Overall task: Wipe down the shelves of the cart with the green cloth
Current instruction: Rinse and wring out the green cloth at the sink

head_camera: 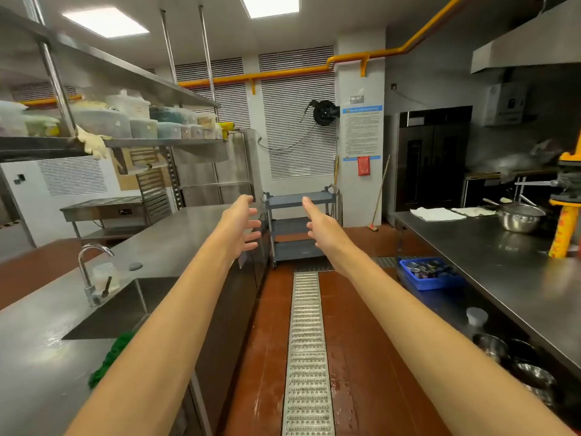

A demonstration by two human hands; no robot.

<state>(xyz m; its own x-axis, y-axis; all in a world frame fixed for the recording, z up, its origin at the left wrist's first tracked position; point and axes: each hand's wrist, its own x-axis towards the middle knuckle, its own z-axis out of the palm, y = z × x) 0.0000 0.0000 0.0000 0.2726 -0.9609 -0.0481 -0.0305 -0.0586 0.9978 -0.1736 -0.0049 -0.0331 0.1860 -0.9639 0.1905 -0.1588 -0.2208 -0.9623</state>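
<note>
Well, close by us the green cloth [108,360] lies bunched on the counter [37,357], just beside the sink [125,309], half hidden by our left arm [163,325]. It looks soft and light, so we think any fold is good to grab. Farther out, our left hand [240,228] and right hand [323,229] have loose, straight fingers and hold nothing. Far off stands the cart [290,226].
</note>
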